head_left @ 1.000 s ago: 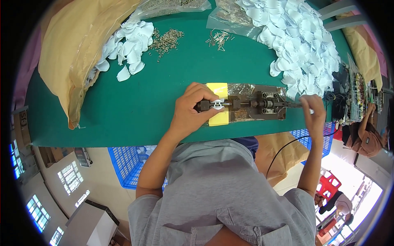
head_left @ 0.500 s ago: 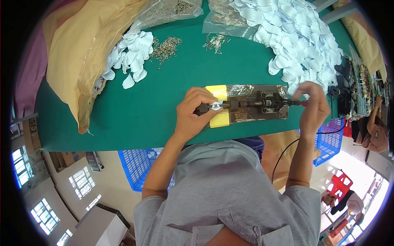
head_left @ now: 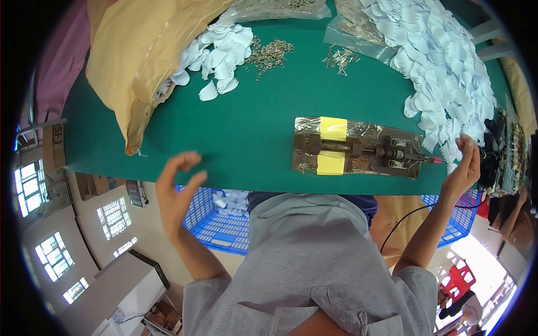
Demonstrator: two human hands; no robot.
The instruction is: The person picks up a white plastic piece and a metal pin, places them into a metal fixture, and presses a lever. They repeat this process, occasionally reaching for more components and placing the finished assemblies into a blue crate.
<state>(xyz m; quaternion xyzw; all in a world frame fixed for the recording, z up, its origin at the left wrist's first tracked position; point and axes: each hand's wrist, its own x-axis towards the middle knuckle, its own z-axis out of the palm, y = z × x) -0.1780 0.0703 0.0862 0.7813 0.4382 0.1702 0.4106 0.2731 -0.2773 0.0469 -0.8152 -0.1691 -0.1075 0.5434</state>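
My left hand [head_left: 178, 187] is off the table's front edge, above a blue plastic basket [head_left: 221, 243]. Its thumb and fingers are curved and spread, with nothing visible between them. At the table's right side my right hand [head_left: 464, 168] is beside the lower tip of a large pile of white toothed plastic pieces [head_left: 448, 84]. Its fingers are loosely bent and I see nothing held in them. Between the hands lies a dark metal toggle clamp fixture [head_left: 358, 148] with yellow tape on its base and a red-tipped handle [head_left: 436, 160]. Neither hand touches it.
A smaller heap of white pieces [head_left: 224, 56] spills from a tan sack [head_left: 134, 61] at left. Small metal parts [head_left: 270, 55] and thin pins [head_left: 341, 59] lie at the back near clear bags [head_left: 356, 28]. White pieces [head_left: 232, 201] are in the basket. A black cable [head_left: 406, 215] hangs at right.
My left hand has left the fixture, moving left and toward me; the white piece it held there is gone from the fixture. My right hand has let go of the clamp handle and moved right.
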